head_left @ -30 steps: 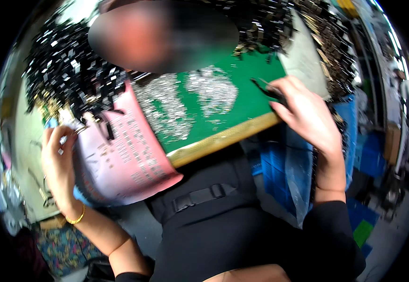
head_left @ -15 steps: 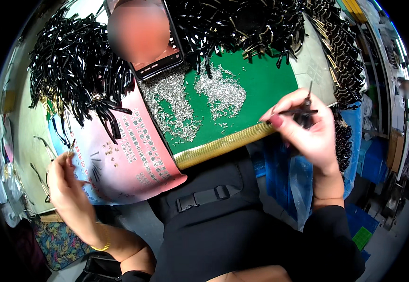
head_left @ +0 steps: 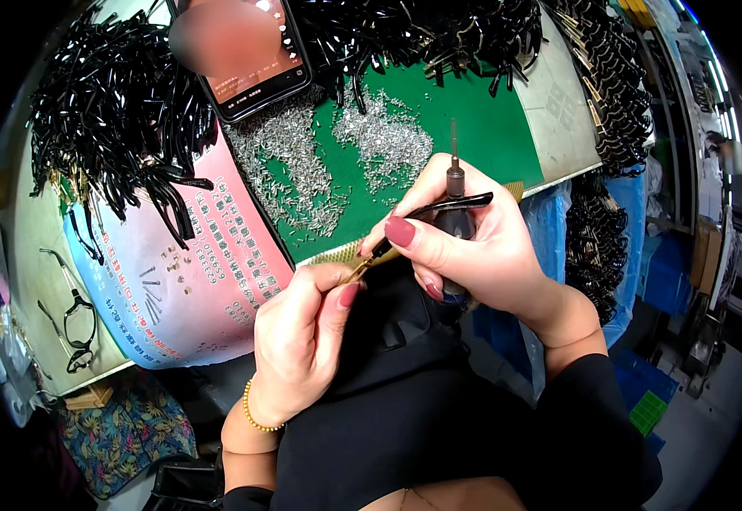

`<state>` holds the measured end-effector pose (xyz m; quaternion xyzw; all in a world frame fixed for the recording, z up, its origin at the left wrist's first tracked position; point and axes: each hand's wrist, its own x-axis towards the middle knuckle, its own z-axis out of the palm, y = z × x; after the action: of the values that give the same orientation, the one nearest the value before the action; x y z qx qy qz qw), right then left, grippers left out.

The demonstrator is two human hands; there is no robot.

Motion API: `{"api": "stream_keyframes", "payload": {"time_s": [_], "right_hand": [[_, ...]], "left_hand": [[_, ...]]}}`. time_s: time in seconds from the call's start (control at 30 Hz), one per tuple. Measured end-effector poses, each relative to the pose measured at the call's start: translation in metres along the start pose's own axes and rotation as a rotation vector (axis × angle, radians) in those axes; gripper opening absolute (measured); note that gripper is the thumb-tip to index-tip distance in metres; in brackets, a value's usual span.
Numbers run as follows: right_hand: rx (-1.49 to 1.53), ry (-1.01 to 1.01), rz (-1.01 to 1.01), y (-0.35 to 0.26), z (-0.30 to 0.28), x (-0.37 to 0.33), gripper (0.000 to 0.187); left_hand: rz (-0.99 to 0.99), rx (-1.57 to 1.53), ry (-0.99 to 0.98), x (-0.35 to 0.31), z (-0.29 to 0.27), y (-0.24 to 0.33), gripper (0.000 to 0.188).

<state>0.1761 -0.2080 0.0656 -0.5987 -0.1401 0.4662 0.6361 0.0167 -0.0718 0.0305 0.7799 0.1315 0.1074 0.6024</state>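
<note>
My right hand (head_left: 473, 251) holds a black glasses temple arm (head_left: 443, 206) between thumb and fingers, together with a small black screwdriver (head_left: 454, 183) whose thin tip points up. My left hand (head_left: 303, 336) is pinched on the brass hinge end (head_left: 361, 268) of that arm, just in front of the table edge. Both hands meet above my lap, near the green mat (head_left: 465, 119). Two patches of tiny silver screws (head_left: 303, 170) lie on the mat behind the hands.
Big heaps of black temple arms (head_left: 115, 111) cover the table's left and far side. A phone (head_left: 247, 55) lies at the back. A pink printed sheet (head_left: 192, 281) holds small brass parts. A glasses frame (head_left: 73, 315) rests at left. Blue bins (head_left: 592, 247) stand at right.
My hands were apart, left one out at the pink sheet, right one at the mat's right edge. Both have come together at the table's front edge on one temple arm.
</note>
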Motion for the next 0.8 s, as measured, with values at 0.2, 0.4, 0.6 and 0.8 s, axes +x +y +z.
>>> {"api": "stream_keyframes", "payload": {"time_s": [0.2,0.4,0.6,0.8], "right_hand": [[-0.387,-0.081,-0.100,0.006,-0.007,-0.006,0.022],[-1.408,-0.142,-0.292,-0.011,-0.040,-0.016,0.029],[-1.589,-0.148,-0.351,-0.011,-0.041,-0.008,0.040],[-1.587,-0.128,-0.354,-0.007,-0.043,-0.005,0.043]], "left_hand": [[0.094,0.198,-0.045,0.001,0.006,-0.003,0.014],[-0.194,-0.078,0.042,-0.006,-0.003,-0.011,0.020],[-0.169,-0.159,0.035,0.039,0.013,-0.001,0.027],[-0.283,-0.127,0.106,0.018,0.006,0.010,0.027]]}}
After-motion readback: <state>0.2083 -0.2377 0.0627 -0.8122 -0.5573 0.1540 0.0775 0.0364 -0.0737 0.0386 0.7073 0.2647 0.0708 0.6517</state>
